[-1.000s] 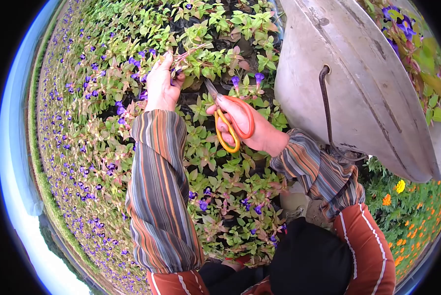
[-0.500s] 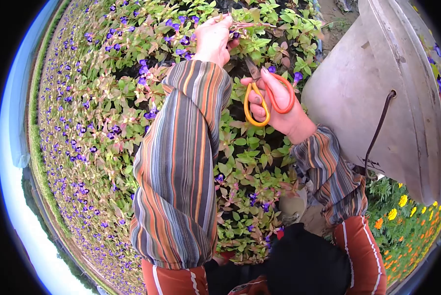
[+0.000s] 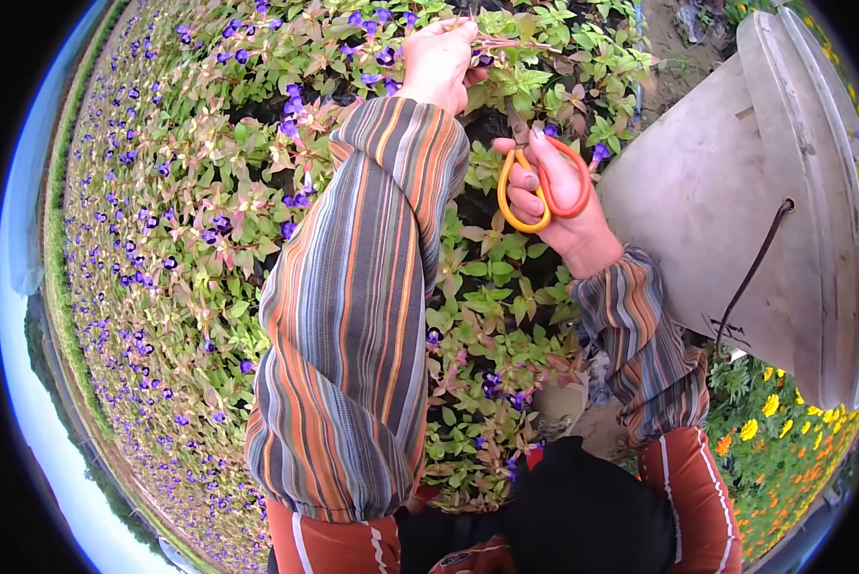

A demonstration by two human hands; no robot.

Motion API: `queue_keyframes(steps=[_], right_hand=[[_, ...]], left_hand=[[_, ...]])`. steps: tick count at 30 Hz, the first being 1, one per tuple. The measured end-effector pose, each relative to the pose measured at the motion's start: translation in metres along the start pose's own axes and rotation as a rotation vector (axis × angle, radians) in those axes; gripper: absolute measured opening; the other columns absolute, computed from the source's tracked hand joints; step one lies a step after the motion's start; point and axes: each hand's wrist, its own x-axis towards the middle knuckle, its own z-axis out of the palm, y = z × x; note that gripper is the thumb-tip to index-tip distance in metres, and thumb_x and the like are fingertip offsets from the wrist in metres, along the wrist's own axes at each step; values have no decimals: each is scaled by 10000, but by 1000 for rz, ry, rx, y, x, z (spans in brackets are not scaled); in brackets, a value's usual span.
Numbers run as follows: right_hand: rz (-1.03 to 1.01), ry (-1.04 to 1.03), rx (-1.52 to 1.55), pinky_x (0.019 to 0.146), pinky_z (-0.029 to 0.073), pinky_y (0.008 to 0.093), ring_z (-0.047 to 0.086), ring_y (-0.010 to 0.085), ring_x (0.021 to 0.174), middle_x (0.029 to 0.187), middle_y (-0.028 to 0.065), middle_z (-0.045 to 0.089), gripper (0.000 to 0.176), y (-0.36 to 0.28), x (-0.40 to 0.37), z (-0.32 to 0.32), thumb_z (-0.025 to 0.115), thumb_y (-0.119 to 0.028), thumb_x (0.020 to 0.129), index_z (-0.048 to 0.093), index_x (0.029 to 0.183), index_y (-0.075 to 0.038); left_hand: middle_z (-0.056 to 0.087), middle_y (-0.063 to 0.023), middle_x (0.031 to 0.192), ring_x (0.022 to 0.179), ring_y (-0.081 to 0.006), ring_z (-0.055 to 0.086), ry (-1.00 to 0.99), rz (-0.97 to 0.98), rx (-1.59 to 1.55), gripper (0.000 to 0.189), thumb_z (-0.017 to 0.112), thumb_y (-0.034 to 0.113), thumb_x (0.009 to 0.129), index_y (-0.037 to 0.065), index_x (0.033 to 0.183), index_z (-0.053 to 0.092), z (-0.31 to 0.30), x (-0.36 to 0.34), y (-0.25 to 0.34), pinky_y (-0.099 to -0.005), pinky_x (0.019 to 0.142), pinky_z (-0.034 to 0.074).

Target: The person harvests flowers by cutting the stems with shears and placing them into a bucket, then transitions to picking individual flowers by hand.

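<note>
My left hand is closed around a small bunch of cut stems at the top of the view, its fingers curled inward. My right hand grips scissors with one yellow and one red-orange handle loop. Their short dark blades point up toward the leaves, and the tips are partly lost among the foliage. Both hands are just above a dense bed of green and reddish leafy plants with purple flowers. Striped sleeve covers run up both forearms.
A large whitish bucket with a dark wire handle leans on the right, close to my right forearm. Yellow and orange flowers grow beyond it at lower right. Bare soil shows at upper right. More purple-flowered plants spread across the left.
Both hands appear slightly farther right in view, and the bucket and plants have shifted too, as the camera moved. The left hand still holds the stems and the right hand the scissors.
</note>
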Motion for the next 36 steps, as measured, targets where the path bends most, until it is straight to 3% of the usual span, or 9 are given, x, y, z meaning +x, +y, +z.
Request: queue_keyframes(steps=[11, 16, 19, 21, 24, 25, 28, 33, 36], right_hand=[[88, -92, 139, 429, 341, 252, 413, 136, 464, 617, 13, 434, 478, -5, -1, 5, 426, -454, 894, 471, 1064, -9], [72, -101, 202, 428, 315, 233, 382, 117, 477, 656, 10, 409, 478, -6, -6, 3, 362, -414, 927, 447, 1144, 4], [68, -138, 216, 436, 323, 232, 380, 118, 480, 653, 12, 401, 477, -7, -9, 3, 360, -411, 929, 446, 1138, 9], [77, -83, 192, 418, 314, 233, 373, 117, 465, 641, 12, 394, 481, -6, -16, 6, 354, -416, 929, 442, 1140, 7], [119, -46, 175, 384, 292, 234, 366, 115, 435, 633, 10, 400, 482, -1, -28, 6, 348, -422, 928, 447, 1137, 2], [117, -60, 181, 389, 294, 232, 375, 117, 436, 633, 12, 410, 481, 1, -29, 4, 355, -424, 926, 457, 1126, 2], [101, -38, 175, 395, 305, 238, 387, 124, 433, 624, 14, 425, 484, 3, -28, 3, 371, -436, 918, 475, 1108, -2], [45, 49, 199, 406, 323, 242, 405, 133, 442, 631, 27, 452, 459, -2, -28, 1, 387, -429, 916, 480, 1062, -4], [52, -72, 226, 405, 346, 254, 390, 135, 434, 619, 38, 458, 433, -7, -26, -5, 413, -425, 908, 517, 971, -9]], left_hand=[[564, -10, 765, 614, -134, 526, -27, -1, -98, 104, 561, 117, 846, 75, 941, 559, -36, 12, 19, -276, 464, 431], [553, -30, 798, 572, -94, 465, -191, -40, -119, 198, 608, 182, 815, 66, 957, 535, -69, 9, 53, -213, 452, 294], [564, 7, 752, 587, -76, 481, 20, 11, 72, 196, 664, 238, 774, 103, 892, 584, -63, -11, 63, -210, 459, 298], [570, 29, 716, 591, -57, 517, -77, 138, 183, 182, 736, 246, 711, 128, 789, 622, -70, -11, 58, -192, 497, 375], [565, 31, 691, 558, -48, 507, -330, 351, 773, 245, 738, 229, 712, 96, 884, 625, -56, -30, 56, -187, 515, 410], [616, -50, 727, 629, -98, 543, -351, 393, 988, 413, 757, 259, 644, 68, 984, 620, -49, -31, 51, -253, 589, 437], [634, -106, 790, 716, -197, 613, -463, 522, 1128, 540, 733, 305, 659, 86, 1120, 554, -15, -47, 36, -326, 667, 481], [627, -80, 679, 679, -215, 623, -254, 420, 1169, 214, 643, 319, 750, 138, 862, 668, -2, -31, 19, -337, 632, 472], [608, -105, 626, 624, -235, 612, -146, 449, 1160, 223, 630, 303, 767, 99, 849, 667, -17, -23, 15, -349, 600, 460]])
